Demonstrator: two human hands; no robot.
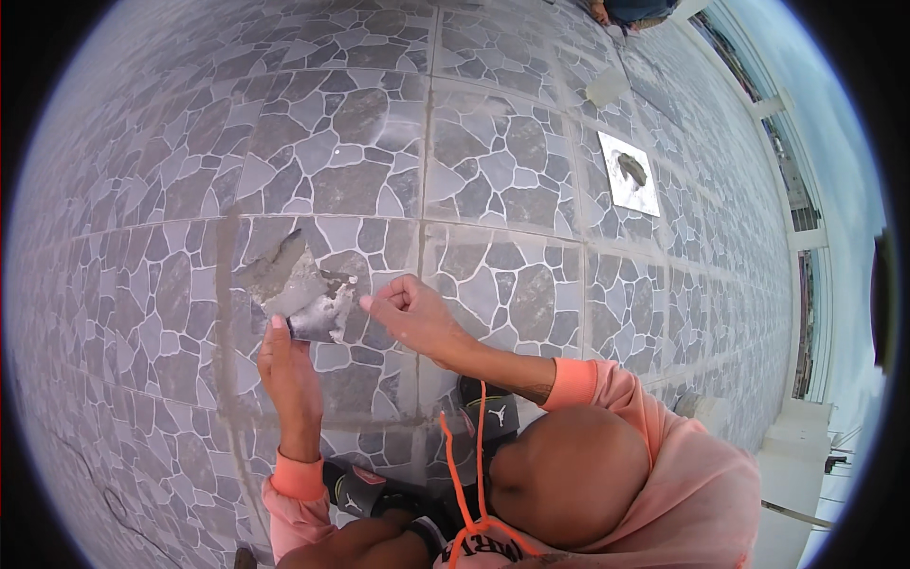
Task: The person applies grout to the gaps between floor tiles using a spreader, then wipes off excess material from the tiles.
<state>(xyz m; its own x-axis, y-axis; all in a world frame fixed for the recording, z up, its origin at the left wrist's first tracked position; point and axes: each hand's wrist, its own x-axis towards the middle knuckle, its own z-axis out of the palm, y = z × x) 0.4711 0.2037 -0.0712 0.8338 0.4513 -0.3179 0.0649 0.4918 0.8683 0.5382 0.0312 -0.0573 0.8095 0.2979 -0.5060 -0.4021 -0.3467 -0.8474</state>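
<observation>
My left hand is closed on the near edge of a flat, angular piece smeared with grey paste. The piece has a pointed far end, a shiny patch near my thumb and ragged whitish lumps along its right side; its exact kind is unclear. Just right of it is my right hand, fingers curled and thumb pointing at the piece's edge. Whatever its fingertips hold, if anything, is too small to make out. Both hands are over a stone-patterned floor tile with grey, smeared joints around it.
A white square board with a lump of grey paste lies to the right. Beyond it sits a pale beige block. Another person is at the far right. My sandals are close below my hands. A low wall runs along the right.
</observation>
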